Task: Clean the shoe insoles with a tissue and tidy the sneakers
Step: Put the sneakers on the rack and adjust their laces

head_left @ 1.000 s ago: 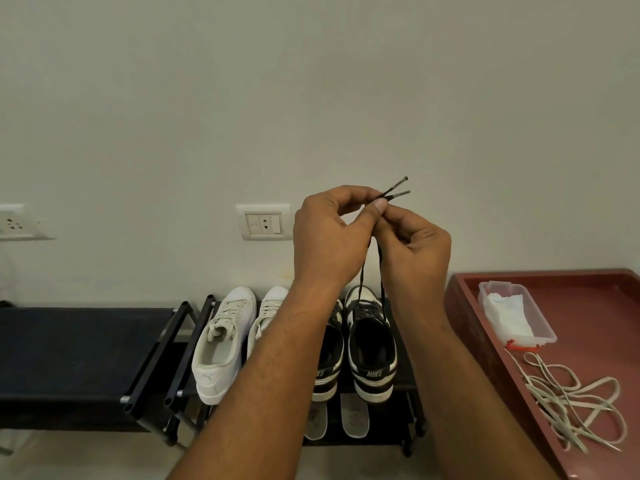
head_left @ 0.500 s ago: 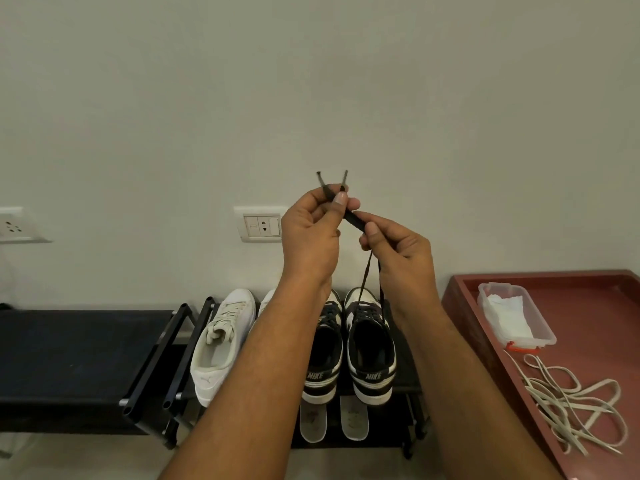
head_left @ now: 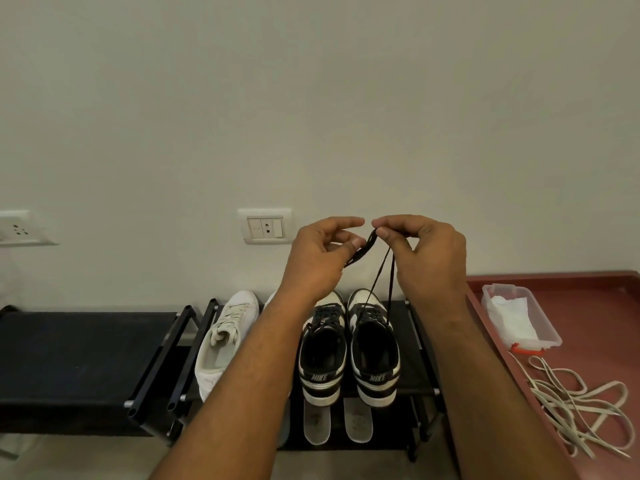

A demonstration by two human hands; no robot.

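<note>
At frame centre, before the wall, I see the left hand and right hand raised side by side, each pinching the black lace. Its strands drop to the right-hand black-and-white sneaker on the rack, with the insoles lower in the frame.

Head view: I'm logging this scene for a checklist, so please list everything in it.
black-and-white sneakers: 2, black and white, rack's top shelf, centre.
lace: 1, black, running from the right one of that pair up to both hands.
white sneakers: 1 in plain sight and the toe of a second behind the left forearm, same shelf, left.
insoles: 2, pale grey, lower shelf under the black-and-white pair.
rack: 1, black, centre.
bench: 1, black, left.
tray: 1, red-brown, right.
box: 1, clear, far end of tray.
tissue: white, inside box.
loose laces: a heap, beige, near end of tray.
sockets: 2, white, on wall.
left hand: pinches lace.
right hand: pinches lace.
</note>
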